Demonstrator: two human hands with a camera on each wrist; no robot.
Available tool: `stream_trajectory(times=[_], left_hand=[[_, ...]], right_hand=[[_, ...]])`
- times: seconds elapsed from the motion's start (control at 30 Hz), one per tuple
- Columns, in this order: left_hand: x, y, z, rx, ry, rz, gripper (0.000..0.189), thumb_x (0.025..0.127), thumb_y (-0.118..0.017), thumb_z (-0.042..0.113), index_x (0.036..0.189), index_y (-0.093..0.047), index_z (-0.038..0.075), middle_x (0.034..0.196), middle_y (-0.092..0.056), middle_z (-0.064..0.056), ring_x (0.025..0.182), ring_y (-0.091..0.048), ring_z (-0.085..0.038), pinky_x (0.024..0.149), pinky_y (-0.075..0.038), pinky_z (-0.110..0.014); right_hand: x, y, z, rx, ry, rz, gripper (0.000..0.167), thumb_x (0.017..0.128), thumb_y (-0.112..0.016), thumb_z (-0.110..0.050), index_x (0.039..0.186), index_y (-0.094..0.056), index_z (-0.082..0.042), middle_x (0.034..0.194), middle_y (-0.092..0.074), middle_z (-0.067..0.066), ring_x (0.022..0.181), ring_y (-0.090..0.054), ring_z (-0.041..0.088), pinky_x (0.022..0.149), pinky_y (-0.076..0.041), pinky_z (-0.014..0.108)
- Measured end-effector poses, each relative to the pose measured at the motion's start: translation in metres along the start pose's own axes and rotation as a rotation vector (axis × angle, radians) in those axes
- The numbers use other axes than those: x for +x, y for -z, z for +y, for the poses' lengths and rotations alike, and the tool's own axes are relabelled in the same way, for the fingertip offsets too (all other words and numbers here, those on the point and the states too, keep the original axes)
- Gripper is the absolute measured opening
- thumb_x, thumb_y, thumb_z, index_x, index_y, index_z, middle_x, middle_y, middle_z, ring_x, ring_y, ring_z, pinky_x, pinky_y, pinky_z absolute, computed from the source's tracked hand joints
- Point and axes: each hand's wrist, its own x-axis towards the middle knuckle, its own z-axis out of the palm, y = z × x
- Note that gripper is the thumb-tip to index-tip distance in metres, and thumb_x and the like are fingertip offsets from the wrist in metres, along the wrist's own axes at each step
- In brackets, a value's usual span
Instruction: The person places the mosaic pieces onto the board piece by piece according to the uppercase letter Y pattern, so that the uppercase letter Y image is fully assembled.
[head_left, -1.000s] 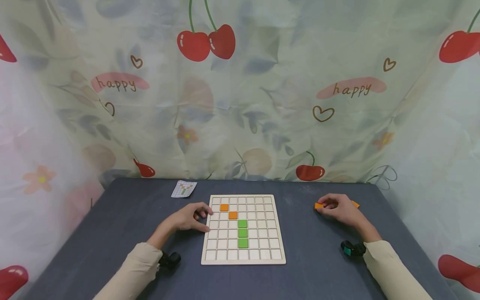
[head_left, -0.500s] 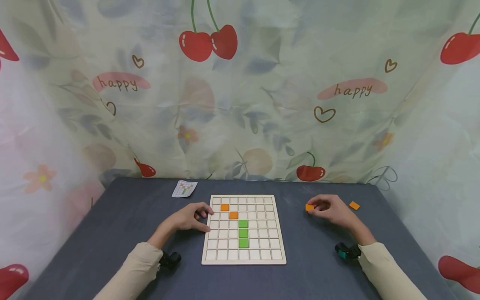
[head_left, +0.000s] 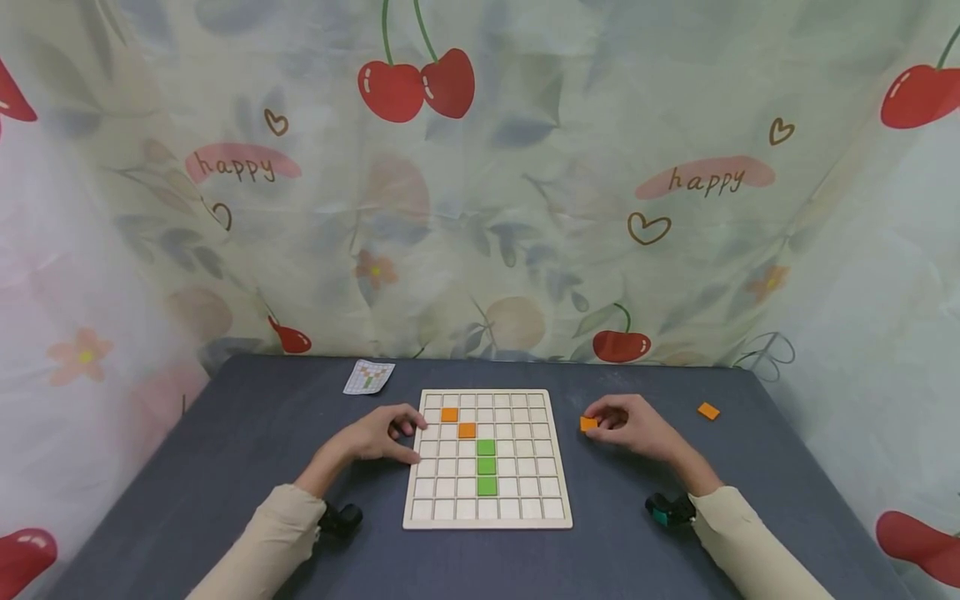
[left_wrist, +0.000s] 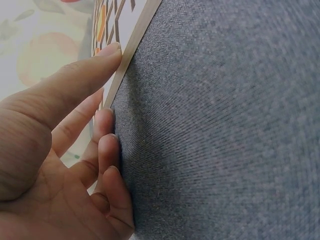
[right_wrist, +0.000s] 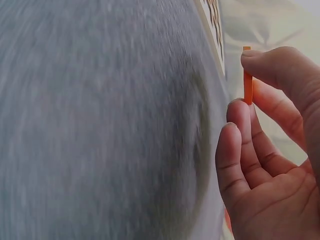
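Note:
A pale wooden grid board point(head_left: 521, 488) lies on the dark cloth. Two orange tiles point(head_left: 449, 415) sit diagonally in its upper left cells, and a column of green tiles point(head_left: 486, 467) runs below them. My left hand point(head_left: 378, 433) rests at the board's left edge; in the left wrist view its thumb point(left_wrist: 107, 54) touches the rim while the other fingers are loosely bent. Right of the board, my right hand point(head_left: 633, 427) pinches a square orange tile point(right_wrist: 248, 85) between thumb and fingers, raised off the cloth. Another orange tile point(head_left: 708, 411) lies on the cloth farther right.
A small card point(head_left: 369, 377) printed with a coloured grid pattern lies behind the board at the left. A patterned curtain point(head_left: 510, 208) hangs behind the table point(head_left: 247, 433). A thin looped wire point(head_left: 765, 354) is at the back right corner.
My right hand has carried the orange tile leftward toward the board, leaving the other orange tile in full view on the cloth. The left hand has stayed at the board's edge.

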Motion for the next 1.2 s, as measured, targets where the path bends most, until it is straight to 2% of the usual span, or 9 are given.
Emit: stream_trajectory(times=[0.27,0.73,0.97,1.2], left_hand=[[-0.001,0.000,0.000,0.004,-0.012,0.001,0.041,0.081,-0.087,0.005,0.116,-0.065,0.002,0.097,-0.053,-0.010,0.086,-0.045,-0.026,0.078,-0.037,-0.039],[-0.002,0.001,-0.001,-0.007,0.013,0.000,0.041,0.081,-0.087,0.006,0.116,-0.065,0.004,0.098,-0.054,-0.010,0.086,-0.045,-0.025,0.077,-0.037,-0.037],[0.000,0.000,0.001,-0.002,0.052,0.011,0.041,0.080,-0.087,0.005,0.115,-0.066,0.005,0.098,-0.054,-0.009,0.087,-0.046,-0.024,0.077,-0.037,-0.036],[0.000,0.000,0.003,0.004,0.043,0.009,0.041,0.081,-0.087,0.005,0.115,-0.066,0.004,0.098,-0.054,-0.009,0.087,-0.046,-0.024,0.078,-0.037,-0.037]], right_hand=[[0.014,-0.019,-0.013,0.032,0.025,-0.032,0.021,0.089,-0.081,-0.012,0.108,-0.074,-0.005,0.092,-0.067,0.003,0.077,-0.060,0.022,0.068,-0.051,0.029],[0.042,-0.050,-0.031,0.047,0.081,-0.083,0.026,0.086,-0.084,-0.011,0.109,-0.074,-0.004,0.092,-0.067,0.003,0.076,-0.059,0.020,0.067,-0.049,0.030],[0.054,-0.064,-0.042,0.029,0.055,-0.096,0.024,0.086,-0.084,-0.014,0.107,-0.075,-0.006,0.093,-0.068,0.003,0.076,-0.060,0.019,0.070,-0.049,0.030],[0.064,-0.073,-0.051,0.002,0.030,-0.104,0.022,0.086,-0.084,-0.013,0.106,-0.075,-0.007,0.092,-0.067,0.003,0.076,-0.060,0.018,0.072,-0.050,0.032]])
